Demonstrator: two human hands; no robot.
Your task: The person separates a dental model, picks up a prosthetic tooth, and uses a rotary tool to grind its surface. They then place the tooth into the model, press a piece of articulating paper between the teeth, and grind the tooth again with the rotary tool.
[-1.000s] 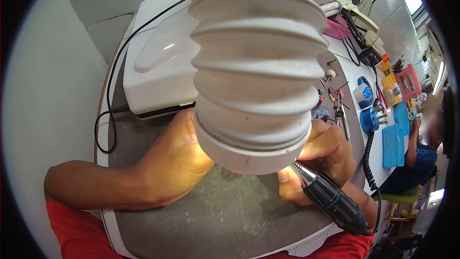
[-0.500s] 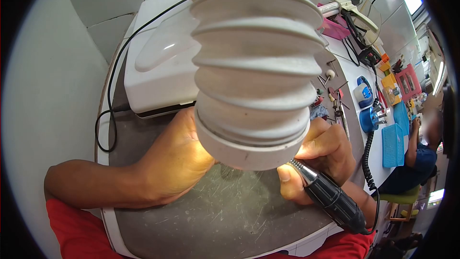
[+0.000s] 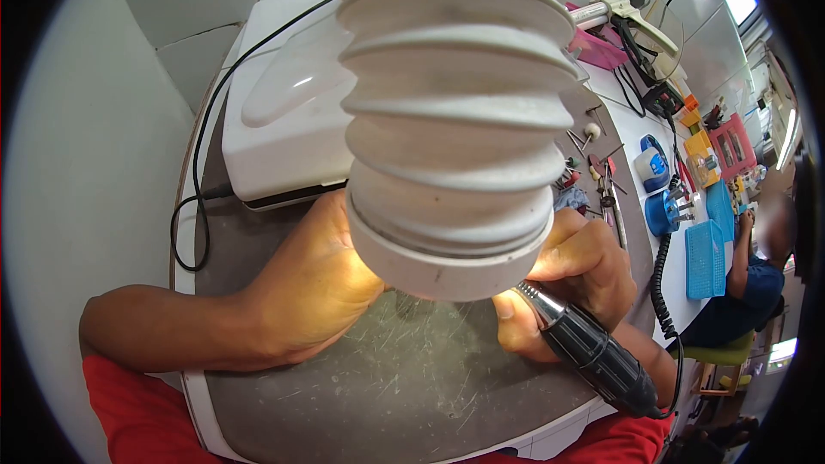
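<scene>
My right hand (image 3: 580,279) grips a black rotary handpiece (image 3: 597,354) with a ribbed metal collar, its cord running off at the lower right. The tip of the handpiece is hidden behind a ribbed white hose (image 3: 455,120) that hangs down between the camera and my hands. My left hand (image 3: 322,279) reaches in from the left beside the hose's rim. Its fingers are covered by the hose, so whatever they hold does not show. Bright light falls on both hands near the rim. Both hands are above the scratched grey work mat (image 3: 412,395).
A white machine (image 3: 288,112) with a black cable stands at the back left. Small burs and polishing bits (image 3: 593,163) lie at the right. Beyond them are a blue basket (image 3: 705,259), blue holders (image 3: 662,212) and a coiled cord. A co-worker (image 3: 748,292) sits at the far right.
The hose appears slightly higher and further left in view. My right hand and the handpiece have shifted very slightly left and up; the left hand is almost still.
</scene>
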